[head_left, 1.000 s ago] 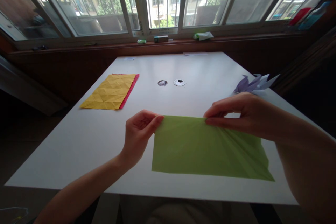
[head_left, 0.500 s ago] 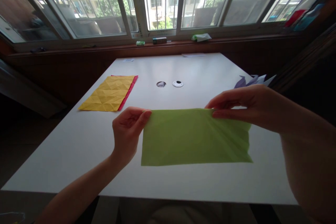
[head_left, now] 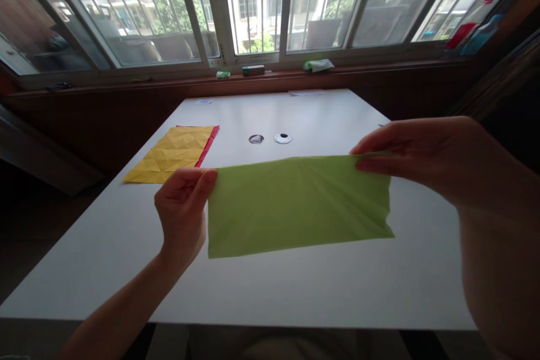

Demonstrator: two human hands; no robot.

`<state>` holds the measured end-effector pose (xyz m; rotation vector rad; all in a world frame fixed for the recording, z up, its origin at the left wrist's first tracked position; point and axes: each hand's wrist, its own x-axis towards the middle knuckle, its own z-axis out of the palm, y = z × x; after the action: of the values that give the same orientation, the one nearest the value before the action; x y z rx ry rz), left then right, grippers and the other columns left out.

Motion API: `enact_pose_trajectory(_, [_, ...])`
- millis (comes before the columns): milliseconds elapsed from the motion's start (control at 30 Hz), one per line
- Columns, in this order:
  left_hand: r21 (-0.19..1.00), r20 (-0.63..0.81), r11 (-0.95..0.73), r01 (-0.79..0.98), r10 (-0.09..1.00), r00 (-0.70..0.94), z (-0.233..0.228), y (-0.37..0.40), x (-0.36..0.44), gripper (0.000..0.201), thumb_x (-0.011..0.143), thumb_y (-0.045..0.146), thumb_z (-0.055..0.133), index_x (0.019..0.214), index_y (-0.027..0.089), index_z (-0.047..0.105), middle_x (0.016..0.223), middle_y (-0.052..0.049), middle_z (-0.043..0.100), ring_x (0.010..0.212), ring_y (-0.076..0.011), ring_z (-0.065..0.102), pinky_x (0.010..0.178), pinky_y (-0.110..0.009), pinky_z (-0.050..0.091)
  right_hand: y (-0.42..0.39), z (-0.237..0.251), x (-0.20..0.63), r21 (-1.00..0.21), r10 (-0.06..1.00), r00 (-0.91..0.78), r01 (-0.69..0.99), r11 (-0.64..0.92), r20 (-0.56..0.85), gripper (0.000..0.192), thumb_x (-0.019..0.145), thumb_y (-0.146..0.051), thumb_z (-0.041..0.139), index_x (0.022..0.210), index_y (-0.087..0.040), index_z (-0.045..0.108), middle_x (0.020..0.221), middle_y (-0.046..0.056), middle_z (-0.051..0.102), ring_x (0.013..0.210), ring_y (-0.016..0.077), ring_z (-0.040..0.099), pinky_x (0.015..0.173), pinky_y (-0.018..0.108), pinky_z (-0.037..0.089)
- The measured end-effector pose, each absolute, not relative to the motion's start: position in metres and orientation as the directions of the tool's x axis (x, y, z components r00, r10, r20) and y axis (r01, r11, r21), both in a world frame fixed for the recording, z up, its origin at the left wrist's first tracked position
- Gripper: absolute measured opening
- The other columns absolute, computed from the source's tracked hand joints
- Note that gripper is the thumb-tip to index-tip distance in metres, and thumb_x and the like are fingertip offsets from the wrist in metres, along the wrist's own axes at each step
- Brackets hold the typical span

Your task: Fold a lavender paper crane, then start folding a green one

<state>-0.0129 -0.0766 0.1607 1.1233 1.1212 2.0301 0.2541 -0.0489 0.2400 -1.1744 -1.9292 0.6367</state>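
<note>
A thin green sheet of paper [head_left: 291, 205] hangs over the white table, stretched between both hands. Its right part is creased and its lower right corner juts out. My left hand [head_left: 183, 208] pinches the upper left corner between thumb and fingers. Along the top edge near the right end, my right hand [head_left: 413, 152] grips the sheet the same way, its fingers partly behind the paper. Left of my left hand lies a creased yellow sheet [head_left: 169, 153] on top of a red sheet [head_left: 207, 146], whose edge peeks out.
The white table [head_left: 270, 289] reaches back toward the window wall. Two small round discs [head_left: 282, 138] lie beyond the green sheet. A thin white paper [head_left: 307, 93] is at the far edge. On the sill sit a small box [head_left: 253, 71] and a green-and-white packet [head_left: 318, 65].
Both hands have lifted the green paper a little, the right side more, so it now tilts. My left hand has shifted left. The purple folded paper at right is now mostly hidden.
</note>
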Motion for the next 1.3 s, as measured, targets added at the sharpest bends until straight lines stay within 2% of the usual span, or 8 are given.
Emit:
enact_pose_trajectory(300, [0.854, 0.412, -0.513, -0.089, 0.771, -0.486, 0.1556, -0.0753, -0.0147, 0.012, 0.062, 0.024, 0.076, 0.063, 0.020, 0.065, 0.057, 0.006, 0.060, 0.055, -0.0051, 0.050, 0.053, -0.017, 0.041, -0.0441, 0.2374, 0.2551, -0.755, 0.888, -0.301, 0.472, 0.455, 0.348, 0.013, 0.063, -0.026, 0.072, 0.073, -0.019, 0.067, 0.067, -0.001, 0.062, 0.057, 0.0080, 0.051, 0.049, 0.022, 0.041])
enact_pose_trajectory(700, [0.857, 0.409, -0.509, -0.083, 0.769, -0.492, 0.1537, -0.0749, -0.0148, 0.012, 0.062, 0.024, 0.076, 0.063, 0.019, 0.065, 0.057, 0.005, 0.060, 0.054, -0.0049, 0.050, 0.052, -0.016, 0.040, -0.0427, 0.2363, 0.2558, -0.809, 0.899, -0.274, 0.401, 0.431, 0.343, 0.013, 0.061, -0.026, 0.073, 0.070, -0.019, 0.068, 0.066, 0.000, 0.064, 0.060, 0.0109, 0.056, 0.055, 0.025, 0.046])
enact_pose_trajectory(933, [0.867, 0.403, -0.493, -0.070, 0.777, -0.484, 0.1536, -0.0754, -0.0151, 0.012, 0.064, 0.024, 0.075, 0.063, 0.020, 0.064, 0.057, 0.005, 0.059, 0.054, -0.0055, 0.049, 0.053, -0.017, 0.040, -0.0433, 0.2365, 0.2563, -0.813, 0.901, -0.284, 0.403, 0.421, 0.327, 0.011, 0.063, -0.024, 0.072, 0.069, -0.018, 0.067, 0.065, 0.000, 0.063, 0.059, 0.0088, 0.054, 0.052, 0.022, 0.042])
enact_pose_trajectory(1100, [0.879, 0.389, -0.473, -0.056, 0.781, -0.488, 0.1557, -0.0765, -0.0136, 0.013, 0.062, 0.026, 0.076, 0.062, 0.020, 0.064, 0.056, 0.005, 0.059, 0.052, -0.0061, 0.049, 0.049, -0.018, 0.039, -0.0433, 0.2361, 0.2551, -0.771, 0.890, -0.286, 0.449, 0.452, 0.355, 0.014, 0.063, -0.028, 0.073, 0.073, -0.020, 0.069, 0.064, -0.001, 0.062, 0.057, 0.0082, 0.050, 0.050, 0.022, 0.038])
enact_pose_trajectory(1300, [0.877, 0.388, -0.475, -0.070, 0.787, -0.480, 0.1556, -0.0766, -0.0137, 0.012, 0.063, 0.024, 0.075, 0.064, 0.019, 0.064, 0.057, 0.006, 0.060, 0.054, -0.0055, 0.050, 0.050, -0.017, 0.039, -0.0429, 0.2361, 0.2561, -0.812, 0.909, -0.271, 0.417, 0.408, 0.317, 0.012, 0.063, -0.026, 0.072, 0.072, -0.019, 0.069, 0.070, 0.001, 0.066, 0.065, 0.0109, 0.058, 0.058, 0.023, 0.046])
